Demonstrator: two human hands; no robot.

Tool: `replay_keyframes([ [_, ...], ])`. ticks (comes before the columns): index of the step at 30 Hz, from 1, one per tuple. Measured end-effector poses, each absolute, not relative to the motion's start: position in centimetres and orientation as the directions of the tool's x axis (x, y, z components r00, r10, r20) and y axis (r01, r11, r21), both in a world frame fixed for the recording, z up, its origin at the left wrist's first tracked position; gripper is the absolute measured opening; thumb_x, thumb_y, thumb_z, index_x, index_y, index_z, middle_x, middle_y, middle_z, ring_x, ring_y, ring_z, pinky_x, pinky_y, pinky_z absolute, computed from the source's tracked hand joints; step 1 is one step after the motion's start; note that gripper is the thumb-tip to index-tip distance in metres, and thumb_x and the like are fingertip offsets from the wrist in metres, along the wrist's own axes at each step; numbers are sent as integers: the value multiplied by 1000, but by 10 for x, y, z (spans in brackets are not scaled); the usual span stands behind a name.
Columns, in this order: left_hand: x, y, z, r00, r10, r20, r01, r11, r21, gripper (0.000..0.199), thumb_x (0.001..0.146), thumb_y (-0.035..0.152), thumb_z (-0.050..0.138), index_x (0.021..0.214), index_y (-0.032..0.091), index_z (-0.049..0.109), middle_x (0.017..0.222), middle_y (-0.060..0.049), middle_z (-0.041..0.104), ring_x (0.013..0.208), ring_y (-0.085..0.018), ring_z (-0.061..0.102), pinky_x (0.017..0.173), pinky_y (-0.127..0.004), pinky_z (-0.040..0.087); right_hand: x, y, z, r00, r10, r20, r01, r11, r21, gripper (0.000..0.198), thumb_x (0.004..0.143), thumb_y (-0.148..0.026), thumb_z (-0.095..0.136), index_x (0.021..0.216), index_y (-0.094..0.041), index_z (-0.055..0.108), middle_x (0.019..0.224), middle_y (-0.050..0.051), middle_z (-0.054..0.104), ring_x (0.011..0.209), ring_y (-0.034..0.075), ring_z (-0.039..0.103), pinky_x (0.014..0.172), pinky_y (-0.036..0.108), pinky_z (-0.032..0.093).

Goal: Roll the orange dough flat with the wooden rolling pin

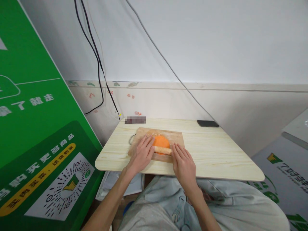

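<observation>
A wooden rolling pin point(162, 150) lies crosswise on a flat, rounded piece of orange dough point(161, 141). Beneath the dough is a wooden cutting board point(176, 136), with a metal ring handle at its left edge. My left hand point(142, 152) rests over the pin's left end, fingers stretched forward and lying flat. Over the right end lies my right hand point(183, 162), its fingers also extended and close together. Both hands hide the pin's ends, and the left one covers part of the dough's left side.
The board sits on a pale wood-grain table point(216, 154) against the wall. A black phone point(207, 123) lies at the back right, and a blurred dark oblong item point(135, 120) at the back left. A green printed panel point(48, 128) stands left. Cables point(98, 64) hang along the wall.
</observation>
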State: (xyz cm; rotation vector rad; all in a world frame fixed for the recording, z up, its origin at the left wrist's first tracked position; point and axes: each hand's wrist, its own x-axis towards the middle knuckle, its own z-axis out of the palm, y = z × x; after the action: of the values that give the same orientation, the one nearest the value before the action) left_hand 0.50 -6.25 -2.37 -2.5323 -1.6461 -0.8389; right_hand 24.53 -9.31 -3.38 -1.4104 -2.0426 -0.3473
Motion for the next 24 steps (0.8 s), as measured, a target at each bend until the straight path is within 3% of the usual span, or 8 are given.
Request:
replay_keyframes([
  [8,13,-69,-35,197,802,563,819,-451,356,45,113,34,41,148,19,66,157,-8,65,157,-29,47,133,-56,41,255,-90,-44,-233,651,722,819,532,-215,41,111,-22,48,144,-24,72,142,8,75,138,26,67,118,50,52],
  [13,13,-69,-34,196,797,571,813,-458,360,43,112,32,44,146,19,68,152,-8,69,157,-30,46,132,-57,42,253,-91,-51,-167,645,745,789,540,-291,38,111,-24,50,143,-25,72,141,9,75,139,27,66,118,52,52],
  [20,18,-47,-27,157,855,494,878,-350,326,42,112,34,42,140,22,72,158,-8,63,160,-33,40,131,-59,38,261,-60,-37,-243,730,638,766,548,-336,39,113,-30,45,134,-23,76,136,10,78,138,28,67,118,52,52],
  [24,22,-33,-13,137,896,423,918,-275,286,41,113,36,41,140,27,72,154,-8,66,159,-34,42,129,-61,36,263,-40,-30,-298,790,536,805,510,-304,47,113,-25,35,145,-17,69,146,12,72,150,31,56,127,60,39],
])
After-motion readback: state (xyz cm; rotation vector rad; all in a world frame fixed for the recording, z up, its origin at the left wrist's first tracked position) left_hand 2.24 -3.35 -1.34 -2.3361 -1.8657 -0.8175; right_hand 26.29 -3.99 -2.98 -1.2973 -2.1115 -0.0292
